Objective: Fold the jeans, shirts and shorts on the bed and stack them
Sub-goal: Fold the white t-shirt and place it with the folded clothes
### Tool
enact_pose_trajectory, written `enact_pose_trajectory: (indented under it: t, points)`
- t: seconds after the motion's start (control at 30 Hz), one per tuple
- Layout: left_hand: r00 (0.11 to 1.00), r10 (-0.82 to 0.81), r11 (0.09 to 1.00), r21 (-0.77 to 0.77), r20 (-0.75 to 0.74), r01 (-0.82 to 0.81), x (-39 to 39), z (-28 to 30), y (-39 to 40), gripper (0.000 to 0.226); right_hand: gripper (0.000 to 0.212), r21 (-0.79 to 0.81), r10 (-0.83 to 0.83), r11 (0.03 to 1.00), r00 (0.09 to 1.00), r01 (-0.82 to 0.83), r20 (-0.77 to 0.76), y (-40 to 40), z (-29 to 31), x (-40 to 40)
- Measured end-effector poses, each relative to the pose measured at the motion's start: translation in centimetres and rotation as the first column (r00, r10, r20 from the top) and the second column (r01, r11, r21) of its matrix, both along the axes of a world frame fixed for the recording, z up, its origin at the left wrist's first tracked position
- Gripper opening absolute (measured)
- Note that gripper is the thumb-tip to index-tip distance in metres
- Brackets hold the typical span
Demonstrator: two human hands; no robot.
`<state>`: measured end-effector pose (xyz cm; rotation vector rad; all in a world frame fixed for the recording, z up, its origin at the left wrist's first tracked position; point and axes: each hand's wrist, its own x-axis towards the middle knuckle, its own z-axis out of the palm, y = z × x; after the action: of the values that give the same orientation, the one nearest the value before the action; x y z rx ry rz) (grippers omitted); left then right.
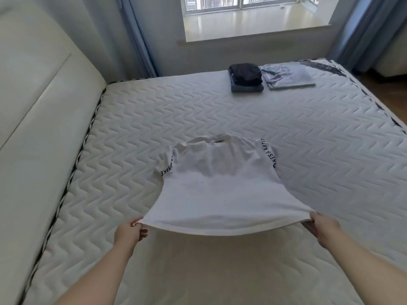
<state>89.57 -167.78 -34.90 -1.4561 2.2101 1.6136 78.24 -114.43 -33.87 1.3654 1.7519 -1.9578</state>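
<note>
Left hand (130,230) and right hand (323,226) each pinch a hem corner of the white shirt (218,186), mid-bed (308,150). Far edge: dark stack (245,78) beside grey folded shirt (288,77). Headboard (37,128) lines the left edge.

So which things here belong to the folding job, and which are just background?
Job:
white printed-sleeve T-shirt, its hem held by left hand and right hand
dark folded stack
light blue folded garment
quilted white mattress

Background:
blue curtains
window
cream headboard

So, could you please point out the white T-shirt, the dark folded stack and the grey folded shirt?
white T-shirt (218,190), head view, chest.
dark folded stack (245,75), head view, top garment.
grey folded shirt (290,77), head view, middle.
</note>
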Motion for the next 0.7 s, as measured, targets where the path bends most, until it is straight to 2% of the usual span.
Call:
enact_pose_trajectory:
  t: [0.1, 0.2, 0.3, 0.4, 0.53, 0.63, 0.7]
  points:
    - [0.999, -0.007, 1.000, 0.012, 0.052, 0.006, 4.8, -3.5, 1.3, 0.029, 0.028, -0.014, 0.024, 1.000, 0.988, -0.022, 0.155, 1.2, -3.8, 5.1]
    - [0.992, -0.045, 0.998, -0.039, 0.115, 0.050, 9.4, -5.5, 2.6, 0.024, 0.035, -0.026, 0.046, 0.999, 0.963, -0.041, 0.265, 2.1, -6.5, 10.0]
    - [0.994, -0.019, 0.996, 0.094, 0.109, 0.009, 12.1, -6.2, 3.6, 0.024, 0.036, -0.059, 0.057, 0.997, 0.941, -0.039, 0.334, 2.4, -7.7, 13.3]
    - [0.993, -0.001, 0.984, 0.179, 0.115, -0.019, 12.2, -5.9, 3.8, 0.028, 0.035, -0.058, 0.065, 0.997, 0.934, -0.047, 0.350, 2.1, -7.7, 13.7]
    - [0.994, -0.067, 0.953, 0.300, 0.081, 0.040, 10.0, -5.0, 3.9, 0.022, 0.034, -0.053, 0.079, 0.996, 0.951, -0.066, 0.300, 0.6, -7.5, 11.0]
    - [0.994, -0.059, 0.954, 0.299, 0.090, 0.029, 8.9, -5.2, 4.0, 0.029, 0.033, -0.049, 0.121, 0.993, 0.950, -0.111, 0.289, -0.6, -7.2, 9.1]
    - [0.995, 0.003, 0.971, 0.236, 0.104, -0.028, 9.1, -5.6, 4.3, 0.025, 0.032, -0.037, 0.132, 0.991, 0.946, -0.126, 0.296, -0.7, -7.3, 9.0]
